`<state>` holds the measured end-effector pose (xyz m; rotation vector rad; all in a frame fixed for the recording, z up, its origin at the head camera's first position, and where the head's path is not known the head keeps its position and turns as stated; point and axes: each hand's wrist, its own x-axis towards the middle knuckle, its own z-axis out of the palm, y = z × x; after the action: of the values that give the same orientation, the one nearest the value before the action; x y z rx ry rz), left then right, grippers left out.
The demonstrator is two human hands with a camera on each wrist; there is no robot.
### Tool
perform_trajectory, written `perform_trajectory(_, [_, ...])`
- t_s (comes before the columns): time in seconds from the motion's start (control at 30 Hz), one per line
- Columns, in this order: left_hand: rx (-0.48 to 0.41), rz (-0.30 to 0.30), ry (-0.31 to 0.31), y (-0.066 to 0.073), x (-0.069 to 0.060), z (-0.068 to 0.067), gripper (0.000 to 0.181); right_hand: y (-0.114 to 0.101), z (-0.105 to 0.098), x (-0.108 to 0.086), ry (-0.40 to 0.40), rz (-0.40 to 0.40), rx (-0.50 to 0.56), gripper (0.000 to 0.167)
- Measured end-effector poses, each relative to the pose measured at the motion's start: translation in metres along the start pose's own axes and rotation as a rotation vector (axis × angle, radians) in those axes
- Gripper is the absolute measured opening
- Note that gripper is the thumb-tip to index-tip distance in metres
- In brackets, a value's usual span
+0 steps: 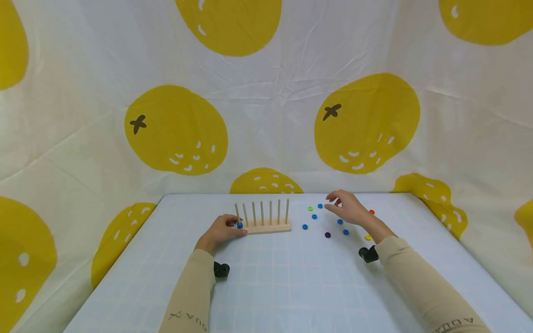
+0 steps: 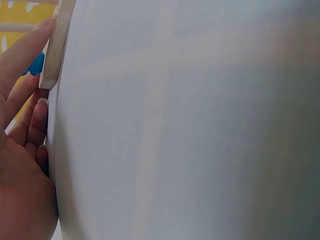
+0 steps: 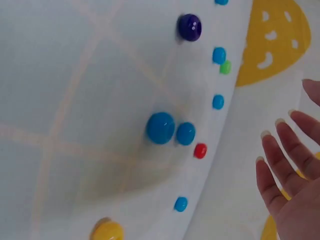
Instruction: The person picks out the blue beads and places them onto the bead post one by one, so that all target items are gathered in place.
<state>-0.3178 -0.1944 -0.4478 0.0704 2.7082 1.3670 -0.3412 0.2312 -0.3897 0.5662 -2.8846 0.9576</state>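
Observation:
A pale wooden rack [image 1: 268, 229] with several upright pegs stands toward the back of the table. My left hand [image 1: 220, 229] grips its left end, the thumb along the front of the base and fingers behind, as the left wrist view shows. One blue bead [image 1: 239, 225] sits low on the leftmost peg. To the right, my right hand [image 1: 349, 209] hovers over loose beads, thumb and fingers apart, with nothing visible between them. Nearby lie several blue beads, one of them this blue bead [image 3: 160, 128], plus a purple bead [image 1: 327, 235] and a green bead [image 1: 310, 208].
Farther right on the table [image 1: 275, 286] lie a yellow bead [image 1: 368, 237] and an orange-red bead [image 1: 372, 212]. A white curtain [image 1: 270, 125] with yellow fruit prints rises behind the table's back edge. Black wrist cameras project from both sleeves.

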Motion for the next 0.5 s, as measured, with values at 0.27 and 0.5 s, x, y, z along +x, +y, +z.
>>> perform_trajectory(0.27, [-0.008,-0.018,0.002,-0.004,0.002,0.002,0.05,0.033,-0.004,0.002,-0.003,0.099,-0.024,0.038])
perform_trajectory(0.5, [-0.002,-0.005,-0.001,-0.004,0.003,0.001,0.049,0.044,-0.014,-0.002,-0.006,0.176,-0.018,0.04])
